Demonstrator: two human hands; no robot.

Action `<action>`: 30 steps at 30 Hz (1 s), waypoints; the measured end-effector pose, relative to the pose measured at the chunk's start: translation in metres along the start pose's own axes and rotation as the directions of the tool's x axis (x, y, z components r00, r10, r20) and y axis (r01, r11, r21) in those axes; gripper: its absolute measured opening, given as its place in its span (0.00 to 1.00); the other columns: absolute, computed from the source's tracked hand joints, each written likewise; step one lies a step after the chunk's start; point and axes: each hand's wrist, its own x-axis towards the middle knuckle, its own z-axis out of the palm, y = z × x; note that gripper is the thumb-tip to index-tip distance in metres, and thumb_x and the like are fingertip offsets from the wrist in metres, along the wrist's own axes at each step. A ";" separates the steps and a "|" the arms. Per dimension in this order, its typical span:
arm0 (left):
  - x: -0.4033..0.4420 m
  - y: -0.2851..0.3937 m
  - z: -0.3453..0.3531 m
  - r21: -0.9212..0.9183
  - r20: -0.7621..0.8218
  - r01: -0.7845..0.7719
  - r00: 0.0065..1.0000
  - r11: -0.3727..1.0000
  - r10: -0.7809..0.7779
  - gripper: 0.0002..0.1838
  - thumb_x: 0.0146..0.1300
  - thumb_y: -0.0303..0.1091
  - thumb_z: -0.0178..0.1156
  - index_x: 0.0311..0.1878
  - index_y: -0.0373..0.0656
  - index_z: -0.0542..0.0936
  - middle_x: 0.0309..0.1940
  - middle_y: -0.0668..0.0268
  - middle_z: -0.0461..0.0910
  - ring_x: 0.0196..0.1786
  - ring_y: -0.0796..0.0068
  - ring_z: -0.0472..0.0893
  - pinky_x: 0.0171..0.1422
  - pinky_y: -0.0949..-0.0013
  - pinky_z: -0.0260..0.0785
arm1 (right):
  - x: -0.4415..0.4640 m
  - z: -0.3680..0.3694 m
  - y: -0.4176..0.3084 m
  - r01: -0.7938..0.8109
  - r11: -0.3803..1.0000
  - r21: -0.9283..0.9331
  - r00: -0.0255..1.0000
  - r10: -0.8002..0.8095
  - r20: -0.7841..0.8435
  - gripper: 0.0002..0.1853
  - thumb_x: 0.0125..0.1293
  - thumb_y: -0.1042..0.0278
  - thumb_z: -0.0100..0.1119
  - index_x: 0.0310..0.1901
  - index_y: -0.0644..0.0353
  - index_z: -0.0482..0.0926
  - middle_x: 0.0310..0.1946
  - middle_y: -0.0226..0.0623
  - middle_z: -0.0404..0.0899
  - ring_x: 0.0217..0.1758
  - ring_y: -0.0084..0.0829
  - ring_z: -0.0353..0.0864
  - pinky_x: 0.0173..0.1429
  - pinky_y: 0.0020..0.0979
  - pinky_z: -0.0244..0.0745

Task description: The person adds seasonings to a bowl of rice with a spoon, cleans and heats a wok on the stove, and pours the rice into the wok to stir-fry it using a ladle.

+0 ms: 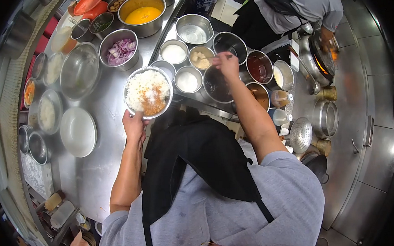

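A metal bowl (171, 97) holds white rice (142, 83) with orange-brown seasoning and a small white heap on top. My left hand (135, 125) grips its near rim, fingers closed. Over the seasoning containers, my right hand (226, 63) is closed on a small spoon that reaches into a round container of pale yellowish paste (200, 59). Beside that container are one with white powder (174, 53) and another with white granules (187, 81). A pot of dark liquid (217, 84) lies just below my right hand.
Chopped purple onion (120, 51) and yellow liquid (143, 15) fill pots at the upper left. Empty bowls (78, 132) stand on the left counter. A co-worker (307, 8) bends over a wok with flames (322, 61) at the upper right. A perforated ladle (301, 135) lies right.
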 end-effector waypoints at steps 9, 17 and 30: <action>0.000 0.017 0.011 0.032 -0.026 -0.074 0.997 0.997 0.074 0.16 0.57 0.23 0.52 0.50 0.30 0.73 0.36 0.57 0.80 0.23 0.76 0.77 0.22 0.78 0.70 | -0.073 -0.036 -0.093 -0.026 0.917 0.397 0.948 -0.104 0.302 0.11 0.69 0.67 0.53 0.43 0.68 0.76 0.33 0.47 0.83 0.32 0.33 0.85 0.32 0.22 0.78; 0.028 0.000 0.019 -0.037 0.078 -0.080 0.993 0.996 0.083 0.14 0.57 0.23 0.52 0.47 0.29 0.73 0.33 0.55 0.79 0.22 0.73 0.78 0.22 0.75 0.69 | -0.110 0.014 -0.132 0.060 0.951 0.302 0.879 -0.194 0.435 0.10 0.70 0.68 0.51 0.42 0.69 0.76 0.32 0.44 0.83 0.31 0.29 0.83 0.33 0.22 0.76; 0.028 -0.004 -0.006 -0.134 0.048 -0.045 0.997 0.990 0.052 0.15 0.56 0.21 0.51 0.48 0.29 0.72 0.33 0.54 0.80 0.21 0.72 0.79 0.20 0.76 0.68 | -0.059 -0.053 -0.121 0.189 0.946 0.265 0.939 -0.253 0.233 0.16 0.70 0.64 0.53 0.50 0.70 0.75 0.42 0.48 0.82 0.43 0.33 0.83 0.41 0.26 0.79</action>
